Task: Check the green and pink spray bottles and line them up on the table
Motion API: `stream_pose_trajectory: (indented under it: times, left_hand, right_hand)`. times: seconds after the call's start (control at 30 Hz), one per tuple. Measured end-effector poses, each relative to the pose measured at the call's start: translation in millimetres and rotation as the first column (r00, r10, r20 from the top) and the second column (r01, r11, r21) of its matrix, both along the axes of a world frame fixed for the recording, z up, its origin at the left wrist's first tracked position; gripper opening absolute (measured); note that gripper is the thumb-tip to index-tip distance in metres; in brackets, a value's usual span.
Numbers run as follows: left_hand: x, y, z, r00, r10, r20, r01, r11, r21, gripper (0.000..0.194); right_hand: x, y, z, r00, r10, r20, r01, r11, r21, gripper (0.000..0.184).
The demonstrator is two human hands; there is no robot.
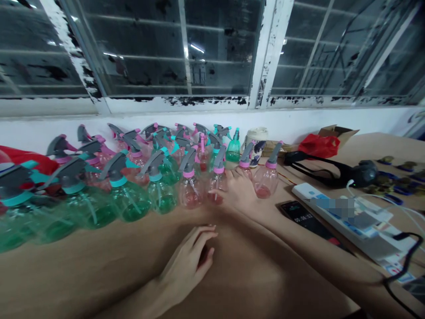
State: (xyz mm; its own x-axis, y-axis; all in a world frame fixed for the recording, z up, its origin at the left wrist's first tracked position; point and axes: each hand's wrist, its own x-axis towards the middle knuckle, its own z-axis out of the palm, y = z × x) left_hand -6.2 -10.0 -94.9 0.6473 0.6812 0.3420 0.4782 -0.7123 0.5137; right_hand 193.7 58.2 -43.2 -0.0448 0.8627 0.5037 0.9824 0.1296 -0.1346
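My right hand (241,191) reaches into the front row and grips a clear pink spray bottle (218,179) with a grey trigger head and pink collar. Its thumb lies across the bottle's front, while the other fingers are partly hidden between this bottle and a similar pink one (245,165) just behind the hand. My left hand (187,259) rests low over the table, fingers loosely bent and apart, holding nothing. To the left stand another pink spray bottle (191,190) and several green spray bottles (129,201) with turquoise collars, each holding a little liquid.
More spray bottles crowd behind, toward the windowsill wall. One pink bottle (265,179) stands right of my hand. Farther right lie a phone (303,217) showing a timer, a white power strip (335,217), a black head strap (318,170), a red bag (318,145) and cables.
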Motion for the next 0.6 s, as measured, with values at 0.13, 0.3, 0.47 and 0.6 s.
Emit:
stream_pose_trajectory:
  times: [0.13, 0.3, 0.47, 0.6]
  left_hand:
    - [3.7, 2.3, 2.3, 1.0, 0.022, 0.002, -0.022, 1.0, -0.01, 0.032]
    - [7.5, 12.1, 10.3, 0.999, 0.049, -0.021, -0.048, 0.999, 0.009, 0.03]
    - [21.8, 23.8, 29.0, 0.996, 0.083, 0.015, -0.083, 0.997, 0.009, 0.023]
    - [36.6, 28.4, 43.4, 0.995, 0.087, 0.056, -0.085, 0.996, -0.033, 0.019]
  right_hand:
    - [7.9, -14.8, 4.9, 0.999, 0.011, -0.03, -0.01, 1.0, 0.013, 0.063]
    - [43.3, -32.9, 9.2, 0.985, -0.066, -0.158, 0.075, 0.996, 0.053, 0.044]
    - [67.2, -28.0, 7.3, 0.964, -0.185, -0.191, 0.197, 0.979, 0.046, 0.045]
    - [62.1, -14.0, 6.7, 0.954, -0.249, -0.166, 0.24, 0.968, -0.071, 0.062]
